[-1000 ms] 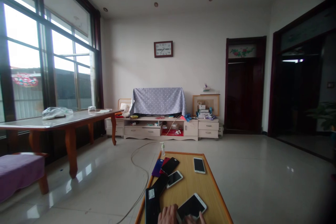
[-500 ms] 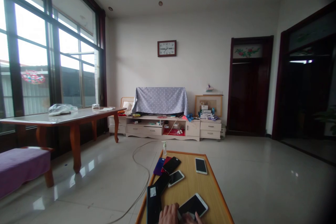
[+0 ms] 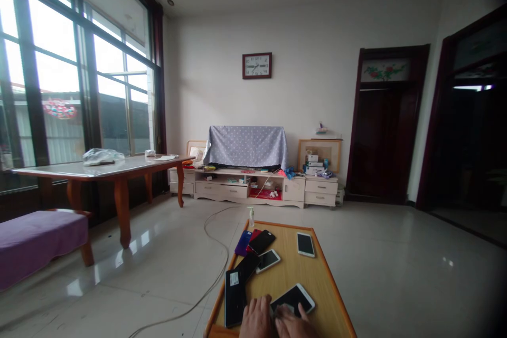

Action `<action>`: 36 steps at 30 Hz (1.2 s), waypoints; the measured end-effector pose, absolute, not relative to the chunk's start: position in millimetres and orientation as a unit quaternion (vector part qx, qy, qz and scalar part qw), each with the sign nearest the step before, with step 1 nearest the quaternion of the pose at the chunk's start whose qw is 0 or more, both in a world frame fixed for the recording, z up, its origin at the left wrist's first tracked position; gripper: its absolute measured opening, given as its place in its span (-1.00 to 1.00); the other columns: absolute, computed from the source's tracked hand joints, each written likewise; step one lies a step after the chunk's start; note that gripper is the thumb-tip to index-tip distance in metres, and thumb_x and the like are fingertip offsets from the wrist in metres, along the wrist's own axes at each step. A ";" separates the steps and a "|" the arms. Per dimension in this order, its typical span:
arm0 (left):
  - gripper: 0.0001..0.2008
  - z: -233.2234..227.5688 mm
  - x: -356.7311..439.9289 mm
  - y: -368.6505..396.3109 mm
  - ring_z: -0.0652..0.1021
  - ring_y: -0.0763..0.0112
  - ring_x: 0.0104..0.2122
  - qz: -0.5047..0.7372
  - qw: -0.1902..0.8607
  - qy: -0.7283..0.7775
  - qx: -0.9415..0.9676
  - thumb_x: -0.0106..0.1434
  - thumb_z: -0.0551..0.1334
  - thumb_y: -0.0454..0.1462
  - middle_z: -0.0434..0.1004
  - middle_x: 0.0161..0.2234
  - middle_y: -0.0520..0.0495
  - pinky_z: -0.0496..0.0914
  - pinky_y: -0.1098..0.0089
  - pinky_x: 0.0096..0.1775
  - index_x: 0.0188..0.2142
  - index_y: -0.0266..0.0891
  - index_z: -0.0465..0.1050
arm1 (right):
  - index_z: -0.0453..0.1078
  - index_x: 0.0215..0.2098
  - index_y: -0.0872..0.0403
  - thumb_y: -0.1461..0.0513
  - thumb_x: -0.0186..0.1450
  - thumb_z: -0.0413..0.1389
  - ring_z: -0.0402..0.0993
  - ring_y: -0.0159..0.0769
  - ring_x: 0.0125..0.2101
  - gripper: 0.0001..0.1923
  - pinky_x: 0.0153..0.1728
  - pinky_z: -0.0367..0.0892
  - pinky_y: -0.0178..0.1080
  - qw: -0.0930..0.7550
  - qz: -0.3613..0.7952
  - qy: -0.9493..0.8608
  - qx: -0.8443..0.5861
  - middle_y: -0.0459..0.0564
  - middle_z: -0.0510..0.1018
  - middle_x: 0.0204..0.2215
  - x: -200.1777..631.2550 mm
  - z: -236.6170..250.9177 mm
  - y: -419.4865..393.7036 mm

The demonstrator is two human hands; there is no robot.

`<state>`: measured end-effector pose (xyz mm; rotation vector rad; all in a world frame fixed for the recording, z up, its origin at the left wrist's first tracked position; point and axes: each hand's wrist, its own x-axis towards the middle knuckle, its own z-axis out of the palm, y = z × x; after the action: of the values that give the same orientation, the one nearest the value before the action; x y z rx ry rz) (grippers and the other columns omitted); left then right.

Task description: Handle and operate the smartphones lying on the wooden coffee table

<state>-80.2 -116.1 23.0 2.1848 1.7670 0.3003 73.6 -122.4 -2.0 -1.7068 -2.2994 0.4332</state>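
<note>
Black phone (image 3: 235,303), its white label (image 3: 234,279) unreadable, is being supported by the table (image 3: 291,273). Beside it, the left hand (image 3: 256,318) is being held palm-down, numerals being displayed on the wall clock (image 3: 257,66) beyond. On the table, a white phone (image 3: 293,296) is being touched by the right hand (image 3: 293,323); neither grip can be told.

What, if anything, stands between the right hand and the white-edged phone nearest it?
Only what looks like a pale wipe, at the right hand, over the near part of the white-edged phone. No other obstacle is visible.
</note>
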 end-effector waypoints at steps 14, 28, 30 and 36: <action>-0.41 18.4 -83.2 -113.5 0.32 0.20 0.26 0.112 0.162 0.615 0.764 0.31 -0.05 -0.22 0.39 0.26 -0.15 0.12 0.22 0.26 0.32 -0.15 0.24 | 0.40 0.25 -0.09 0.18 0.48 -0.22 0.30 -0.12 0.30 -0.49 0.40 -0.13 0.14 0.137 0.169 -0.800 -0.559 0.03 0.48 0.23 66.0 9.0 -121.0; -0.39 16.4 -80.4 -110.7 0.31 0.19 0.28 0.090 0.148 0.621 0.765 0.35 -0.09 -0.22 0.32 0.33 -0.12 0.14 0.17 0.26 0.37 -0.17 0.15 | 0.37 0.28 0.03 0.26 0.44 -0.21 0.23 -0.08 0.33 -0.46 0.39 -0.17 0.16 0.138 0.192 -0.789 -0.567 0.16 0.42 0.27 54.4 18.0 -115.2; -0.37 16.2 -79.7 -111.0 0.29 0.18 0.29 0.092 0.142 0.622 0.765 0.33 -0.04 -0.21 0.29 0.35 -0.12 0.12 0.18 0.27 0.38 -0.19 0.13 | 0.40 0.25 0.02 0.26 0.45 -0.22 0.26 -0.08 0.31 -0.46 0.39 -0.17 0.16 0.151 0.193 -0.783 -0.573 0.16 0.46 0.24 52.5 20.7 -112.6; -0.32 22.1 -78.9 -115.7 0.31 0.11 0.27 0.104 0.144 0.616 0.768 0.24 0.08 -0.16 0.33 0.32 -0.14 0.13 0.23 0.25 0.36 -0.19 0.17 | 0.47 0.18 0.00 0.23 0.46 -0.20 0.27 -0.13 0.31 -0.49 0.39 -0.12 0.08 0.170 0.134 -0.764 -0.608 0.08 0.46 0.25 82.4 17.7 -96.1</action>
<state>-78.9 -115.7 22.1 2.2123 1.7747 0.2993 82.4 -96.1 17.7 -1.7287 -2.1707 0.3805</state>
